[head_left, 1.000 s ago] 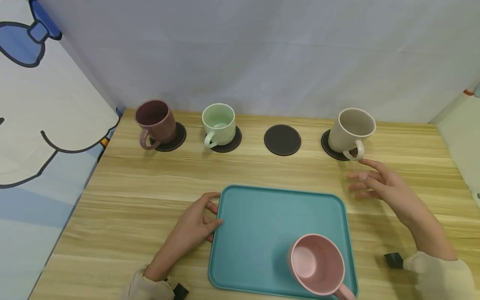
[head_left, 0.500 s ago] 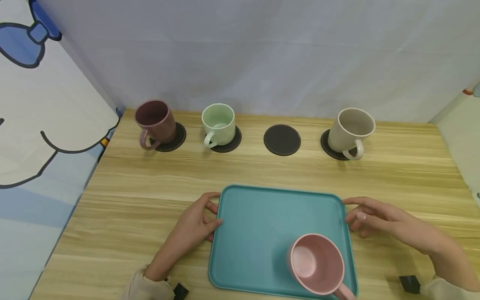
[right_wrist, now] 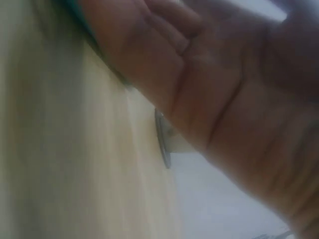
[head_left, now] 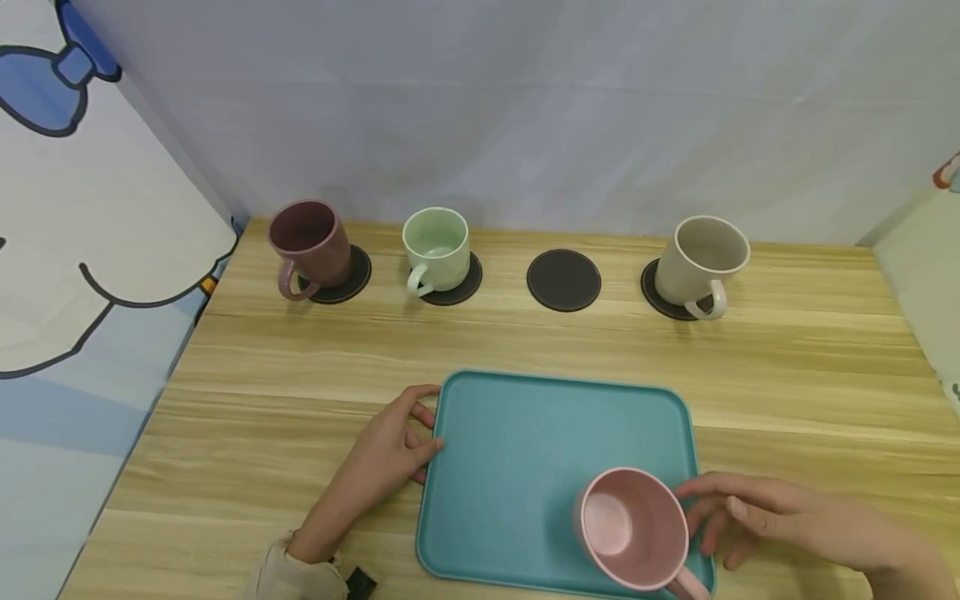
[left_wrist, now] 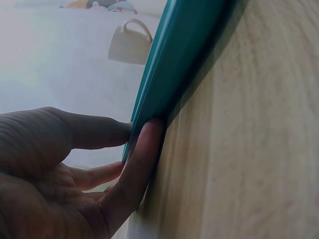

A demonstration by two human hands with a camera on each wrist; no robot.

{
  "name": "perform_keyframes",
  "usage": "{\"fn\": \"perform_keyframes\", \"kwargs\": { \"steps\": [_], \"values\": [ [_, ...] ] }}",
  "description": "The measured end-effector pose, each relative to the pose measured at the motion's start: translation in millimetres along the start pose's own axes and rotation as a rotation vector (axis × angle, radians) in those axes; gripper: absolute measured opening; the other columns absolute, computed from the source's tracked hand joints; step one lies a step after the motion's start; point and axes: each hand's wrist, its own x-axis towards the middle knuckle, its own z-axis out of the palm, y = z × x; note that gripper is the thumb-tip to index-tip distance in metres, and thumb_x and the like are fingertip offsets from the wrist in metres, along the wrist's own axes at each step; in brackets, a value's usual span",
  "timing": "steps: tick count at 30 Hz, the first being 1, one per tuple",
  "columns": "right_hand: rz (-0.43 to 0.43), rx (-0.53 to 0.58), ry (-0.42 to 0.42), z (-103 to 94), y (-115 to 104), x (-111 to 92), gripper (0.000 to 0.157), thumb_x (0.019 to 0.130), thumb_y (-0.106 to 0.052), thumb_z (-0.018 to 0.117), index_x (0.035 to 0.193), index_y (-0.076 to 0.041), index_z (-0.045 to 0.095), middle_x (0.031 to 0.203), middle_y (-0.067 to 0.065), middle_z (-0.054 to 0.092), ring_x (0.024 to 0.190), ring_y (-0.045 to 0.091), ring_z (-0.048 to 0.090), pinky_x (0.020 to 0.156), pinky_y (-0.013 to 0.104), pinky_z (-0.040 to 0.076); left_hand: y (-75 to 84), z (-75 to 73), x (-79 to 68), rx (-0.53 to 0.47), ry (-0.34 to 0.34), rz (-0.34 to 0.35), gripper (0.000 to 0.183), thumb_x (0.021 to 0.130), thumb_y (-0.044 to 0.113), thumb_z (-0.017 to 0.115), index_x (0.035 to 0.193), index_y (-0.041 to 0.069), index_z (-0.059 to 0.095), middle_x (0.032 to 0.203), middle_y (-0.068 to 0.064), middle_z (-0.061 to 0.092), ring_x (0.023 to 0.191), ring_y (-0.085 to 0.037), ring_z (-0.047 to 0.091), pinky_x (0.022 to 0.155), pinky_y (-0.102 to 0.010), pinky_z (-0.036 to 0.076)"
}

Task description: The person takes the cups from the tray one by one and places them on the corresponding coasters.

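Observation:
A teal tray [head_left: 525, 475] lies on the wooden table, with a pink mug [head_left: 637, 529] upright at its near right corner, handle toward the lower right. My left hand [head_left: 390, 446] pinches the tray's left edge; in the left wrist view the thumb and a finger [left_wrist: 142, 159] meet at the rim. Beside the pink mug, my right hand [head_left: 780, 517] hovers over the tray's right edge with loosely bent fingers and holds nothing. Whether its fingertips touch the mug I cannot tell. The right wrist view is blurred and shows mostly the palm [right_wrist: 199, 89].
Along the back stand a maroon mug [head_left: 311, 246], a pale green mug [head_left: 437, 250] and a beige mug [head_left: 697, 262], each on a dark round coaster. A bare coaster [head_left: 564, 280] lies between the green and beige ones. Behind them hangs a pale cloth [head_left: 525, 125].
My right hand has come down from near the beige mug, past the tray's upper right corner, to the pink mug's side. The left hand, tray and mugs have stayed put.

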Motion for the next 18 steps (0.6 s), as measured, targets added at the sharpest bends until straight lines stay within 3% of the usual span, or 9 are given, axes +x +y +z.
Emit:
{"fn": "perform_keyframes", "kwargs": {
  "steps": [7,13,16,18],
  "values": [
    [0.055,0.002,-0.023,20.7,4.9,-1.2,0.047,0.112,0.004,0.024,0.154,-0.003,0.044,0.130,0.015,0.069,0.111,0.028,0.072,0.100,0.030,0.057,0.7,0.0,-1.0,0.003,0.001,0.001,0.068,0.092,-0.004,0.073,0.153,0.009,0.046,0.114,-0.016,0.061,0.064,-0.016,0.063,0.052,-0.031,0.060],
    [0.135,0.172,-0.020,42.8,13.4,1.6,0.046,0.116,-0.022,0.029,0.154,-0.003,0.046,0.130,0.012,0.068,0.110,0.019,0.069,0.092,0.027,0.058,0.3,0.6,-2.1,0.005,0.002,-0.005,0.067,0.093,-0.003,0.073,0.153,0.010,0.046,0.114,-0.016,0.061,0.065,-0.016,0.063,0.053,-0.031,0.059],
    [0.098,0.302,-0.051,50.8,21.6,5.3,0.049,0.116,-0.023,0.026,0.154,0.003,0.043,0.127,0.013,0.066,0.112,0.011,0.067,0.091,0.024,0.057,0.1,0.7,-2.6,0.004,0.001,-0.009,0.067,0.093,-0.003,0.073,0.153,0.010,0.046,0.115,-0.016,0.061,0.065,-0.016,0.063,0.053,-0.031,0.059],
    [0.009,0.316,-0.084,54.2,27.3,8.8,0.048,0.116,-0.019,0.024,0.150,0.008,0.043,0.119,0.018,0.063,0.109,0.010,0.065,0.081,0.026,0.058,0.3,0.8,-2.7,0.000,0.001,-0.008,0.068,0.093,-0.003,0.073,0.153,0.010,0.046,0.115,-0.016,0.061,0.065,-0.016,0.063,0.053,-0.031,0.060]
  ]
}}
